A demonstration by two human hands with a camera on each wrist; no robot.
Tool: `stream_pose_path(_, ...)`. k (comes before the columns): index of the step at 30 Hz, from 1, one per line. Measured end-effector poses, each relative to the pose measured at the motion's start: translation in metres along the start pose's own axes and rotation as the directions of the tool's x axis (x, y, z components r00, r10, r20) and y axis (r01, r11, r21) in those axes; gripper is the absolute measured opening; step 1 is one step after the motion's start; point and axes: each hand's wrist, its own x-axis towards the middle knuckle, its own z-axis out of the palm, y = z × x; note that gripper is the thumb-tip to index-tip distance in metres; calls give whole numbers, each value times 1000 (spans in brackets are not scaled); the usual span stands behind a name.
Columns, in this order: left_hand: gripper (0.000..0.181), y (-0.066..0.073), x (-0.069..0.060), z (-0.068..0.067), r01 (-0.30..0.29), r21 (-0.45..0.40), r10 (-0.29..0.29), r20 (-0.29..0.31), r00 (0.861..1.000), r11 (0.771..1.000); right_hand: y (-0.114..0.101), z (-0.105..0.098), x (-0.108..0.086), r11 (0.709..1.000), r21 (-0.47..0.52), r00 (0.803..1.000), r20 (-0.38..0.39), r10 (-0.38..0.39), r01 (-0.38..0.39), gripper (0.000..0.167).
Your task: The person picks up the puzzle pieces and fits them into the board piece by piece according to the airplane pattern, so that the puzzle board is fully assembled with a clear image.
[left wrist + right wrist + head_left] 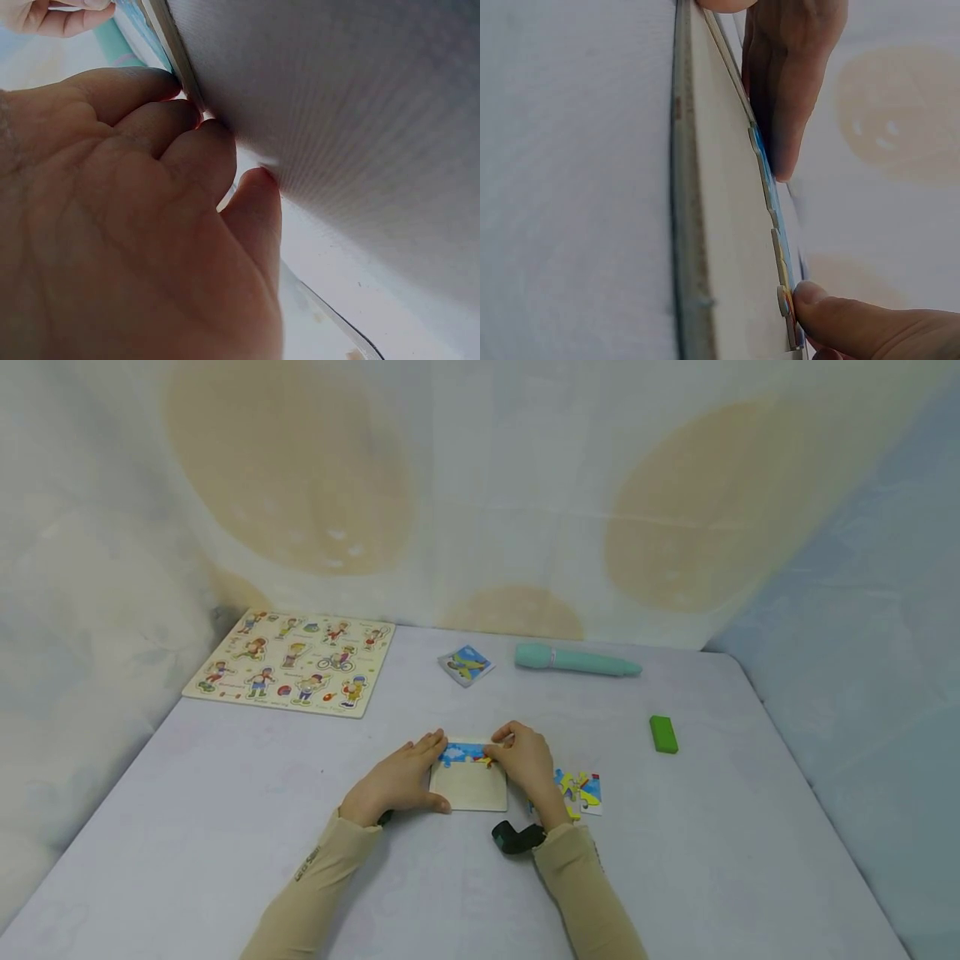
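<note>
Bracing the wooden tray [468, 789] by its left edge, the straight-fingered left hand [397, 775] lies apart from the right hand [527, 766], which pinches a puzzle piece [784, 301] at the tray's far-right corner. Uneven thumb pressure could unseat the joined row [456, 752]; a wrist sweep could scatter the loose pieces [592, 790] beside it.

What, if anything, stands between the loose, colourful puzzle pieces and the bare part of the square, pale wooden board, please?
The right hand and wrist lie across the gap, partly hiding the loose puzzle pieces beside the wooden board; nothing else visible does.
</note>
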Motion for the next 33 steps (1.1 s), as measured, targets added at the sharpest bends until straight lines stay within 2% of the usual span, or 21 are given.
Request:
stream_pose_path(10,105,0,-2,2,0,-28,0,-6,1000,1000,4,-6,0,998,58,998,55,-38,35,20)
stream_pose_path(15,105,0,-1,5,-7,-23,7,-3,1000,1000,10,-20,-1,994,112,994,107,-3,-9,21)
stream_pose_path(21,105,1,0,4,-6,-11,6,1,1000,1000,24,-36,-3,996,91,995,102,11,-21,22)
stream_pose_path(33,105,2,-1,0,12,-12,-12,3,1000,1000,47,-65,-24,997,82,993,120,7,-17,21)
